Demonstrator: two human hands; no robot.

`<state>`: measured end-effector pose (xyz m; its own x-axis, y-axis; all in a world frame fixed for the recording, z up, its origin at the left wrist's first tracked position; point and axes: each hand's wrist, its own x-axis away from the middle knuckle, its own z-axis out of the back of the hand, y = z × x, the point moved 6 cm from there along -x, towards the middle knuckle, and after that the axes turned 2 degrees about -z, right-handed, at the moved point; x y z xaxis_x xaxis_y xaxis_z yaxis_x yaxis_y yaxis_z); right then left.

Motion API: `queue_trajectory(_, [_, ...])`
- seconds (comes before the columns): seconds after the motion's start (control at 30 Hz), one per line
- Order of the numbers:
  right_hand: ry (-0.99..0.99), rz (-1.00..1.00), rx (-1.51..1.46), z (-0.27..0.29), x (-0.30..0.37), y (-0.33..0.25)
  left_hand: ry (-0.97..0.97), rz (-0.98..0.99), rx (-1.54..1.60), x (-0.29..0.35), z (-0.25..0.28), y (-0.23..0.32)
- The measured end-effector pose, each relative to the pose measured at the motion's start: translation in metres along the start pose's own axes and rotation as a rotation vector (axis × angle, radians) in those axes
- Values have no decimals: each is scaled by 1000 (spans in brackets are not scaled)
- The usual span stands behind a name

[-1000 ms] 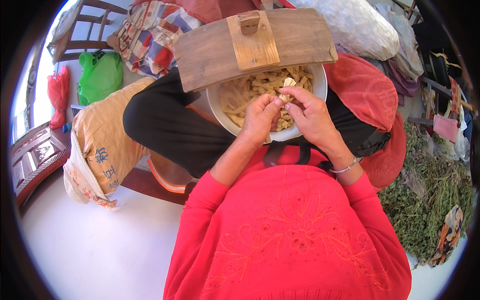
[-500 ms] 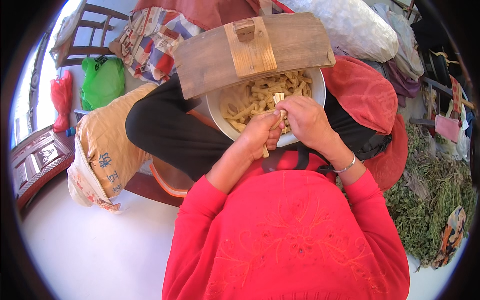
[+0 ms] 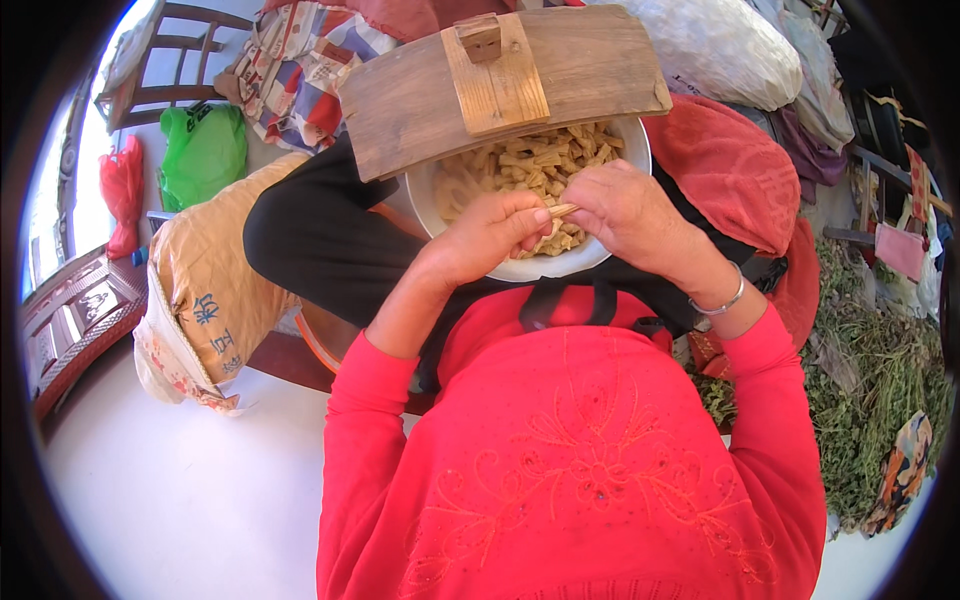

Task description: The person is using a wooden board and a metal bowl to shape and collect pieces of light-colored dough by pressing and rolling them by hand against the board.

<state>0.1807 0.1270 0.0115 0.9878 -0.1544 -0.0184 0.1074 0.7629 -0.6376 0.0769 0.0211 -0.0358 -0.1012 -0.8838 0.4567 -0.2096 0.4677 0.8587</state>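
Note:
Over a white basin [image 3: 641, 150] in my lap, both my hands pinch one pale tan, ridged dried strip [image 3: 564, 210]. My left hand [image 3: 485, 232] is closed, thumb and forefinger on one end. My right hand [image 3: 632, 212] grips the other end, knuckles upward, with a silver bangle at the wrist. Beneath them in the basin lies a heap of similar short tan pieces [image 3: 540, 155], partly hidden by my hands. A curved wooden board [image 3: 600, 70] with a block handle covers the basin's far side.
To the left stand a brown paper sack [image 3: 215, 270], a green plastic bag [image 3: 203, 155] and a red bag [image 3: 122, 195]. Red cloth [image 3: 725, 180] lies beside the basin at right. Dried green plants [image 3: 870, 400] spread at the far right. A white sack [image 3: 715, 45] sits behind.
My hands have drawn apart sideways, and the strip between them now lies nearly level instead of upright. The board and basin sit slightly higher in view.

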Motion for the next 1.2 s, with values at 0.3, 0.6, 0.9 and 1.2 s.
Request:
queue_trajectory(0.3, [-47,-234,-459,21,11,-4,13,-146,-135,17,5,20])
queue_trajectory(0.6, [240,-363,-588,23,-26,13,324,-255,-164,10,51,31])
queue_trajectory(0.9, [418,-383,-743,19,-63,37,550,-313,-12,-14,81,46])
queue_trajectory(1.2, [492,-395,-572,15,-78,43,592,-305,-29,-31,99,40])
